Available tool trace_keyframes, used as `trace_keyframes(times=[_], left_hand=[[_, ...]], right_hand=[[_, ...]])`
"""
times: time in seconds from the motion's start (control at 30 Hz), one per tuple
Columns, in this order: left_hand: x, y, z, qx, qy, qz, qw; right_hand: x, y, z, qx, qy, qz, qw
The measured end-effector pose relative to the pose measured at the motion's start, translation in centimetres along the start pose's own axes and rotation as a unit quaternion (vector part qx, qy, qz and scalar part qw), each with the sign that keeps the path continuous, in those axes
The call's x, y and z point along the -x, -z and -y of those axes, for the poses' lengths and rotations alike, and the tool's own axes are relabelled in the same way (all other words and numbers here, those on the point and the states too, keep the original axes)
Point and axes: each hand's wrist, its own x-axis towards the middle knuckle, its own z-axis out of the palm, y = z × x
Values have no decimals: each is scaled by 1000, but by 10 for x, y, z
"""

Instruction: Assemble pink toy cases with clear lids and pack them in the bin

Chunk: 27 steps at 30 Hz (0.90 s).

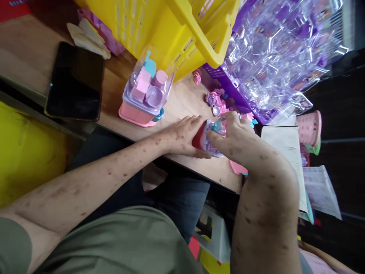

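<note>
Both hands are gripping a small toy set (212, 137) w/ a clear plastic cover at the table (185, 99) edge, left hand (185, 135) at its 9 o'clock, right hand (236, 137) at its 3 o'clock, fingers wrapping over the top. A finished toy set (145, 91), pink base & clear lid, is sitting at 10 o'clock. Loose pink toy bits (216, 101) are lying at 12. Yellow basket (171, 30) is sitting beyond, clear blister shells (279, 53) are piling up at 1-2 o'clock, black tablet (75, 82) is lying far off at 9-10.
</note>
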Motion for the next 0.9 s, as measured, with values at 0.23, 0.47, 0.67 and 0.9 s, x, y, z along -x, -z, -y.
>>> trace_keyframes(times=[0.23,0.47,0.67,0.9], left_hand=[[0,-2,2,-4,-5,-4,1000],[-1,-4,4,-8,-18,-15,1000],[1,-2,2,-9,-17,-30,999],[2,-1,-3,-35,-7,-41,999]], right_hand=[[1,1,23,31,-130,3,991],[4,-18,12,-25,-83,-92,992],[4,4,-1,-60,-41,15,997],[-10,19,-1,-96,-61,24,993]])
